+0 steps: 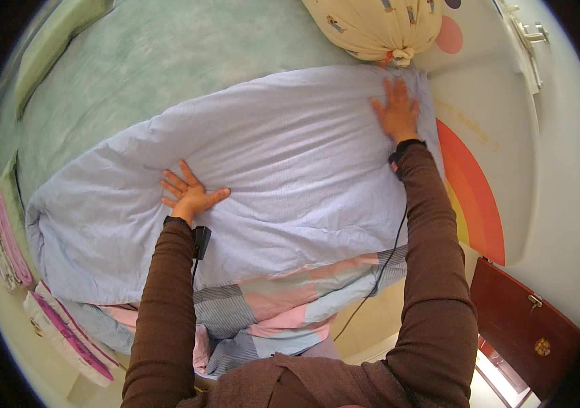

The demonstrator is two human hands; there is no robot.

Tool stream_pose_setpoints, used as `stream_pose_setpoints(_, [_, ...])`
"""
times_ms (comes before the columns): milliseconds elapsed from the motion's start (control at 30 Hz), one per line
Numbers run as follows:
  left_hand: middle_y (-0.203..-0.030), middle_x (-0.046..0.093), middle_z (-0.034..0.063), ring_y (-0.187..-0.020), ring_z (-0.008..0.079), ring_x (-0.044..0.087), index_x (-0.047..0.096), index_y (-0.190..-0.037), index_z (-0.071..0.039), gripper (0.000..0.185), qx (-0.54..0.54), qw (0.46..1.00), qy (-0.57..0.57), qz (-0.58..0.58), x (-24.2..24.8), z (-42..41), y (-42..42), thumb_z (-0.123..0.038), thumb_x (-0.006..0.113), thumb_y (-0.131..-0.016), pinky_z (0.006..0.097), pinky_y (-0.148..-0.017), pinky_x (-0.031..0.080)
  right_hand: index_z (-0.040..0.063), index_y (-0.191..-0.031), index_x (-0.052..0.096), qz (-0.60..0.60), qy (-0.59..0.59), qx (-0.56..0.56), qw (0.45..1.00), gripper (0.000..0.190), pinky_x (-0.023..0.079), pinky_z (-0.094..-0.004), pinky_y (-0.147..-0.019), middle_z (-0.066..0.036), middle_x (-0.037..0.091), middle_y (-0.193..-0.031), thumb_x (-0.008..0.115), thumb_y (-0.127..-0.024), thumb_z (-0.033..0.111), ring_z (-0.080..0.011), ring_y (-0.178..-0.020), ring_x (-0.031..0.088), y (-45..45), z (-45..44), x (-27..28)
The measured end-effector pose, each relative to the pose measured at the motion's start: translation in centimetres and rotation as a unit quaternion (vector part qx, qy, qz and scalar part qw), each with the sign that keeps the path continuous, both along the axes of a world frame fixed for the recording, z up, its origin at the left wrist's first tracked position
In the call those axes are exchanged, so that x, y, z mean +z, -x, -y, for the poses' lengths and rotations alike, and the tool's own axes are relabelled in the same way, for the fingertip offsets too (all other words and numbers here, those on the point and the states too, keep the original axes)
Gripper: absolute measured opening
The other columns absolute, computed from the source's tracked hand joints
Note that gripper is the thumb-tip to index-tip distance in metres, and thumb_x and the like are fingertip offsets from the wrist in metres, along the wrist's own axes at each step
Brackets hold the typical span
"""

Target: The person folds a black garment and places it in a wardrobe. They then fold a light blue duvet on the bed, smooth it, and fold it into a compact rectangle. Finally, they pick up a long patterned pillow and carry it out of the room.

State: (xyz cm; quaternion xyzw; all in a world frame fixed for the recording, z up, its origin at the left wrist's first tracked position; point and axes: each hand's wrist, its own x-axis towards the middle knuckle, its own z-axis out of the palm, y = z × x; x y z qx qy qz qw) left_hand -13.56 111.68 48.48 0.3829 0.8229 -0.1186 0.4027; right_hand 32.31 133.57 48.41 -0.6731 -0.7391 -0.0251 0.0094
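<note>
A quilt (290, 148) lies spread over the bed with its pale lavender side up. My left hand (191, 193) rests flat on its middle left, fingers spread, and creases fan out from the palm. Near the quilt's far right corner, my right hand (397, 109) is laid palm down with the fingers apart, slightly blurred. Neither hand holds anything. Along the near edge, the patterned side (280, 301) of pink, grey and striped patches shows and hangs toward my body. Dark bands with cables circle both wrists.
Beyond the quilt stretches a green bed cover (183, 51). A tied yellow cloth bundle (376, 25) sits at the far right against the wall (494, 102). Folded pink and white textiles (70, 331) are at the left. A reddish-brown door (519, 321) stands lower right.
</note>
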Motion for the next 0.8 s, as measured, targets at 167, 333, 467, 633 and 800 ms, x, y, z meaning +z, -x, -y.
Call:
stream_pose_setpoints(167, [-0.145,-0.034,0.0353,-0.135,0.0497,-0.034,-0.032,-0.144,-0.008,0.153,-0.012,0.999,0.042,-0.006,-0.1,-1.0,0.2,-0.071,0.078,-0.058,0.0738,-0.101,-0.009,0.012,-0.148,0.033,-0.099,-0.113,-0.155,0.976,0.07,0.015,-0.0595,-0.112,-0.023,0.023,-0.155,0.05,-0.092,0.051,-0.0409,-0.143,0.02,1.6,-0.2,3.5])
stream_pose_setpoints(333, [-0.142,-0.036,0.0375,-0.134,0.0519,-0.033,-0.034,-0.142,-0.007,0.156,-0.007,0.999,0.049,-0.01,-1.1,-1.0,0.6,-0.072,0.078,-0.056,0.0757,-0.1,-0.006,0.017,-0.145,0.039,-0.164,0.09,0.095,0.978,0.07,0.015,-0.0585,-0.113,-0.02,0.024,-0.155,0.062,-0.086,0.046,-0.0381,-0.143,0.022,7.3,15.0,3.6])
stream_pose_setpoints(467, [-0.141,-0.037,0.0371,-0.133,0.0522,-0.034,-0.035,-0.142,-0.007,0.157,-0.021,0.998,0.045,-0.025,-1.5,-0.9,0.8,-0.074,0.078,-0.055,0.076,-0.1,-0.006,0.019,-0.148,0.036,-0.02,0.11,-0.003,0.994,0.076,0.015,-0.0553,-0.114,-0.018,0.023,-0.156,0.062,-0.085,0.052,-0.0349,-0.145,0.019,-3.2,18.3,1.1])
stream_pose_setpoints(633, [-0.141,-0.038,0.0373,-0.133,0.0525,-0.035,-0.036,-0.141,-0.008,0.157,-0.021,0.999,0.035,-0.016,-1.3,-1.0,0.7,-0.075,0.077,-0.055,0.0764,-0.099,-0.006,0.017,-0.149,0.033,0.034,0.043,-0.178,0.983,0.072,0.017,-0.0558,-0.113,-0.019,0.023,-0.156,0.059,-0.089,0.046,-0.037,-0.145,0.018,-10.5,18.0,2.8])
stream_pose_setpoints(800, [-0.141,-0.038,0.0375,-0.133,0.0526,-0.035,-0.035,-0.141,-0.007,0.157,-0.014,0.999,0.029,-0.008,-1.0,-0.9,0.6,-0.075,0.077,-0.055,0.0764,-0.099,-0.007,0.017,-0.149,0.033,-0.09,-0.026,0.007,0.996,0.067,0.018,-0.0537,-0.114,-0.021,0.023,-0.155,0.055,-0.092,0.045,-0.0383,-0.144,0.02,-4.1,12.7,4.1])
